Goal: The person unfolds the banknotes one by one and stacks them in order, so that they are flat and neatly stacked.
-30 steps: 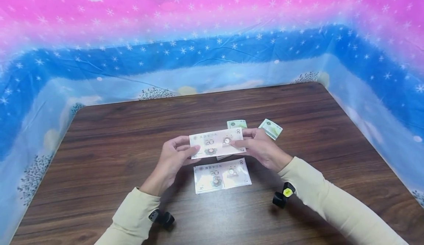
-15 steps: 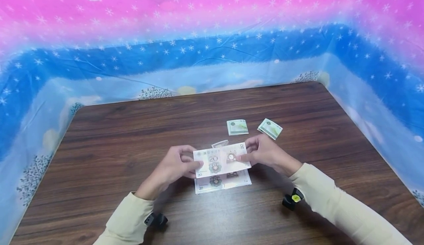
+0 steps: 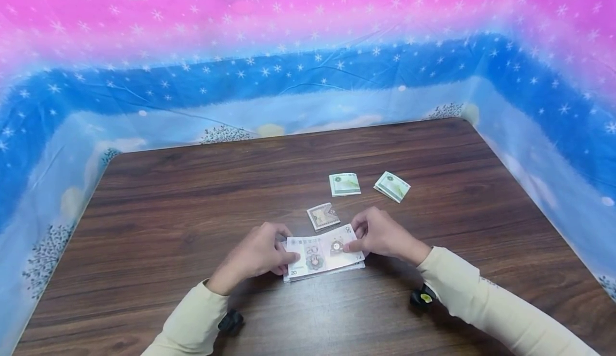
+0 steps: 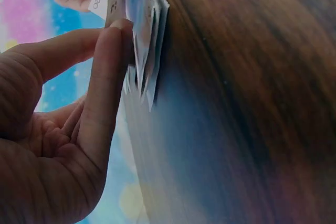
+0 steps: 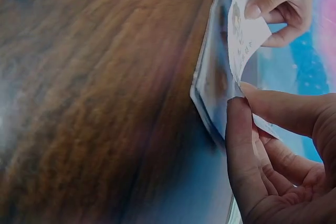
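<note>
Pink-and-blue snowflake backdrop [image 3: 308,72] around dark wood-grain table [image 3: 192,185], glare toward front. Left hand [image 3: 257,252], right hand [image 3: 385,235] pinch opposite ends of 20 banknote [image 3: 324,254] over note pile [image 4: 157,40]. Beyond, folded green notes [image 3: 344,184], brown one [image 3: 323,217].

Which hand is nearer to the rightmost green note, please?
Right. The right hand is just below the green note in the head view; the left hand lower and farther left.

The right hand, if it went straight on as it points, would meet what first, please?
Beyond the pale rectangular paper banknote it pinches, the right hand would probably meet the folded brown paper banknote, though depth is unclear.
</note>
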A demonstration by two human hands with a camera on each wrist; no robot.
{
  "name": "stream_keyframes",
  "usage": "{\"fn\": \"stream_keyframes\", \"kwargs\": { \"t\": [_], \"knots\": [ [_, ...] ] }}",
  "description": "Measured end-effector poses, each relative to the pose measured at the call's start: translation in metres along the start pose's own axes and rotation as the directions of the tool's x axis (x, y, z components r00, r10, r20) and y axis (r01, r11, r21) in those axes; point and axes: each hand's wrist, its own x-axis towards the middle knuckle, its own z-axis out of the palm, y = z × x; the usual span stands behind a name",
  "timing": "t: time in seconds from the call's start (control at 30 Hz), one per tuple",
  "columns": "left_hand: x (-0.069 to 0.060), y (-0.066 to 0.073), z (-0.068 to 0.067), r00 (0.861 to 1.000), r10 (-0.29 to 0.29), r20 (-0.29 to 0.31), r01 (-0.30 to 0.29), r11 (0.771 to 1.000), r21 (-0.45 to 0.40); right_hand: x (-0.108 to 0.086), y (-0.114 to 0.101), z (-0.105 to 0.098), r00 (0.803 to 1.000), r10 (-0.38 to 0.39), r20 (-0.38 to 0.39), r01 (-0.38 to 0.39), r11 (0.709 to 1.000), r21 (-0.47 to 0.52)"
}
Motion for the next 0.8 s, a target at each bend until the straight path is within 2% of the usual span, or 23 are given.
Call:
{"fn": "stream_keyframes", "kwargs": {
  "t": [0.17, 0.47, 0.63, 0.8],
  "knots": [
    [0.000, 0.001, 0.004, 1.000, 0.011, -0.023, -0.008, 0.993, 0.121, -0.001, -0.001, 0.004, 1.000, 0.013, -0.005, -0.013, 0.997, -0.076],
    [0.001, 0.001, 0.005, 0.998, 0.009, -0.069, 0.005, 0.977, 0.211, -0.001, -0.002, 0.008, 0.997, 0.038, -0.073, -0.053, 0.976, -0.211],
    [0.000, 0.000, 0.006, 0.995, 0.031, -0.096, -0.004, 0.963, 0.271, -0.003, -0.001, 0.007, 0.997, 0.022, -0.078, -0.039, 0.974, -0.225],
    [-0.002, 0.001, 0.002, 0.992, 0.069, -0.109, -0.043, 0.972, 0.231, -0.004, 0.005, -0.004, 0.995, 0.018, -0.097, -0.033, 0.987, -0.157]
  ]
}}
